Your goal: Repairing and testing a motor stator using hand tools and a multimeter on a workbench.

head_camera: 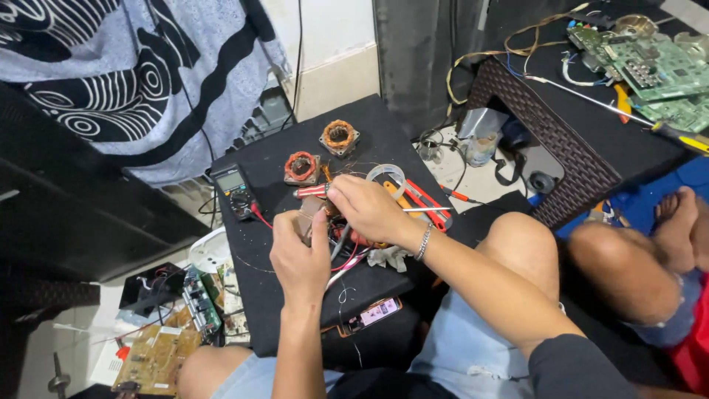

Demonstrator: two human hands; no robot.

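The left hand (299,255) gripped a small wound coil (310,210) mid-tabletop (251,295); right hand (369,210) fingers pinched its top. Near 2 stators (301,167), steady support and gentle pulls suited the fine wire.

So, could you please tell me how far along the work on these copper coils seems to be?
Two wound coils sit set aside on the black mat by the multimeter. In hand: the left hand holds a small brownish part while the right hand pinches at it. Whether more remain cannot be told.
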